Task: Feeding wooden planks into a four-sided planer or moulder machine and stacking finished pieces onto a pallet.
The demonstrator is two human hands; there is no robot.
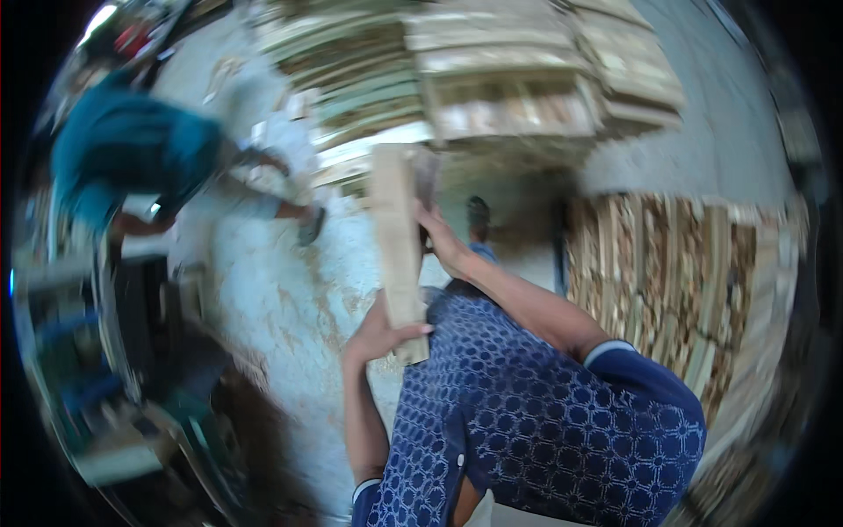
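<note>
A pale wooden board (395,246) is held upright in the picture, lengthwise in front of my body, and a darker strip shows behind its far end, too blurred to make out. My left hand (382,329) grips the board's near end, with the thumb across it. My right hand (439,237) is closed on the board's right side, farther along it, its fingers partly hidden. My patterned blue shirt lies beneath the board's near end.
Blurred timber stacks (492,61) stand ahead, with another large stack (659,290) at my right. A person in a teal top (132,149) bends at the upper left, near green and dark machinery (154,439). Pale, stained floor (272,299) lies between us.
</note>
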